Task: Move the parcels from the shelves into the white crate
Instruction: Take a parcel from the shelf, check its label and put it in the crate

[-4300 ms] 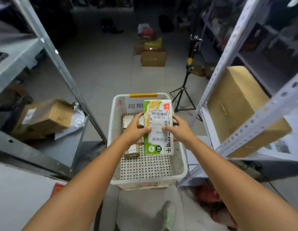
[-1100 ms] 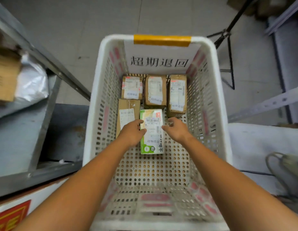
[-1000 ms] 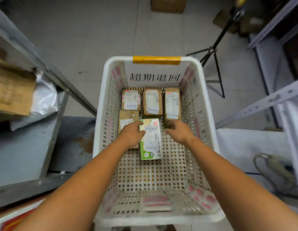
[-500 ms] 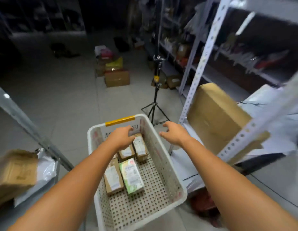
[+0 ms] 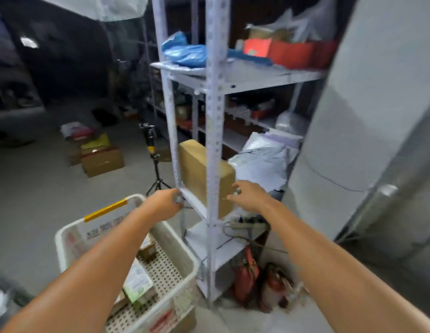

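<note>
The left hand [image 5: 164, 203], loosely curled, and the right hand [image 5: 248, 197], fingers spread, hold nothing (both blurry) near the box [image 5: 197, 171] on the shelf [image 5: 196, 207].

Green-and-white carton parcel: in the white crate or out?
In: the green-and-white carton parcel lies on the perforated floor of the white plastic crate, inside its walls.

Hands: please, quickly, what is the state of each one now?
Left hand: open, holding nothing.
Right hand: open, fingers spread, near the brown box.
</note>
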{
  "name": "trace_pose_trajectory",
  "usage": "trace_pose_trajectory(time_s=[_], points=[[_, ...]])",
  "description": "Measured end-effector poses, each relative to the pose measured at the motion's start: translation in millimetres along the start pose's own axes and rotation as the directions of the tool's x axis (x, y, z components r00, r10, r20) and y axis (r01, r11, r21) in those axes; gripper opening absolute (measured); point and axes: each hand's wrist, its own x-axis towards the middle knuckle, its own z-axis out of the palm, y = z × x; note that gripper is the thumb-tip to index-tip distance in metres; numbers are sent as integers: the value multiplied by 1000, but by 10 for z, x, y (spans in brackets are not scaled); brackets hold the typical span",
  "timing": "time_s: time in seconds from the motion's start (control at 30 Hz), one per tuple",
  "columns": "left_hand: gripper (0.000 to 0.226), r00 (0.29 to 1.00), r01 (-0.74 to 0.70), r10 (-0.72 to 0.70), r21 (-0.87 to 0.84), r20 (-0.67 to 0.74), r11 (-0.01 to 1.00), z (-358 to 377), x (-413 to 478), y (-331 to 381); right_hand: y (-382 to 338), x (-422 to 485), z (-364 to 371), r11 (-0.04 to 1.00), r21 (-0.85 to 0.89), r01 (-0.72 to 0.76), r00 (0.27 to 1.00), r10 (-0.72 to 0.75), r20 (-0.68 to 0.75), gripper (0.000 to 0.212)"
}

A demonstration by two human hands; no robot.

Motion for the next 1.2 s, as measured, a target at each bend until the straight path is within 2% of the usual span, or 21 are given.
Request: trace_pose_trajectory(time_s=[0.13, 0.23, 0.43, 0.57, 0.83, 1.03, 1.2], points=[[44, 985, -165, 163, 34, 57, 986, 95, 114, 961, 729, -427, -558, 987, 1, -159, 981, 158, -111, 55], [45, 949, -311, 310, 10, 60, 950, 182, 273, 1712, 1257, -734, -937, 961, 32, -273, 944, 274, -183, 51], [48, 832, -542, 541, -24, 126, 840, 352, 592, 3032, 2030, -1415, -1554, 858, 48, -511, 805, 497, -322, 50], [49, 704, -695, 691, -39, 167, 718, 502, 725, 3871, 2322, -1936, -1798, 770, 154, -619, 676, 623, -394, 42], [48, 382, -904, 884, -91, 271, 418, 1021, 297, 5157, 2590, -3076, -1745, 500, 345, -794, 332, 833, -444, 49], [44, 141, -969, 944, -155, 299, 194, 1389, -563, 5750, 2608, -4049, -1693, 306, 436, -846, 111, 902, -417, 47], [43, 12, -972, 961, -223, 276, 76, 1495, -1292, 6211, 2643, -4776, -1774, 210, 509, -835, -52, 891, -452, 49]])
